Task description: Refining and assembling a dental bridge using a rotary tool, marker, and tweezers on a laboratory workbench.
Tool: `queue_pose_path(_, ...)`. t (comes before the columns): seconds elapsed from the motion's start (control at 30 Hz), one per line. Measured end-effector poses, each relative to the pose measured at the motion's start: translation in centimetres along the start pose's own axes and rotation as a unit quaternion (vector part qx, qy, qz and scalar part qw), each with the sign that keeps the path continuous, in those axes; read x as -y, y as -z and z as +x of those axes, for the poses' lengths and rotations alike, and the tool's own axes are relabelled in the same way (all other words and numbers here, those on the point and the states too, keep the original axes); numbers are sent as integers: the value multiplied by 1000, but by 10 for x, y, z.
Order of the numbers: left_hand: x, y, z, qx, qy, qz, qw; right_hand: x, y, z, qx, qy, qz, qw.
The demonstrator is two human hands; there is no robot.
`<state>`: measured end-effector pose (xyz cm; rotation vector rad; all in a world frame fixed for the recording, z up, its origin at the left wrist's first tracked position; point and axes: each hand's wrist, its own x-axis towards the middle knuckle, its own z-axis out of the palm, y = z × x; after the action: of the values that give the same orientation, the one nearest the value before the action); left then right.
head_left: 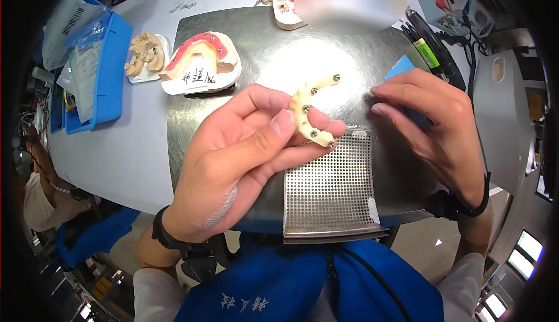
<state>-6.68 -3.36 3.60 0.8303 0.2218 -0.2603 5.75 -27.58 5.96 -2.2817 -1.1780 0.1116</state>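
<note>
My left hand [224, 162] is closed in a pinch around a cream-coloured dental arch bridge [304, 111]. Thumb and fingers grip its left side, and several round metal sleeves face up along the curve. To the right, my right hand [439, 112] hovers with thumb and index finger apart, and no object shows between their tips. Part of a blue flat piece [402, 65] shows behind that hand; whether they touch is unclear. Below the bridge, a perforated metal tray [329, 185] sits at the near edge of the metal work plate [198, 115].
Dental models stand beyond my left hand: one with pink gums [201, 60], one tan [145, 54]. Another pink-spotted model [285, 7] is at the back, beside a blurred patch. A blue bin [110, 71] with bagged papers stands left. Pens and a dark handpiece [437, 48] lie right.
</note>
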Motion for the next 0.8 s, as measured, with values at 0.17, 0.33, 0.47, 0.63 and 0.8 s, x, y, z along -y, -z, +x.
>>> queue_pose_path(0.17, 15, -4, 7, 18, 14, -59, 998, -5, -15, 2, -5, -15, -23, 1000)
queue_pose_path(0.33, 21, -3, 9, 7, 1, -102, 995, 0, -13, 11, 15, -31, -31, 999)
queue_pose_path(0.47, 23, -4, 9, -12, -5, -98, 995, 9, -10, 15, 13, -35, 195, 980)
queue_pose_path(0.63, 25, -8, 10, -57, -9, -84, 995, 20, -26, 22, -16, -55, 386, 921)
queue_pose_path(0.8, 24, -9, 10, -64, -17, -90, 994, 21, -37, 22, -29, 3, 299, 954)
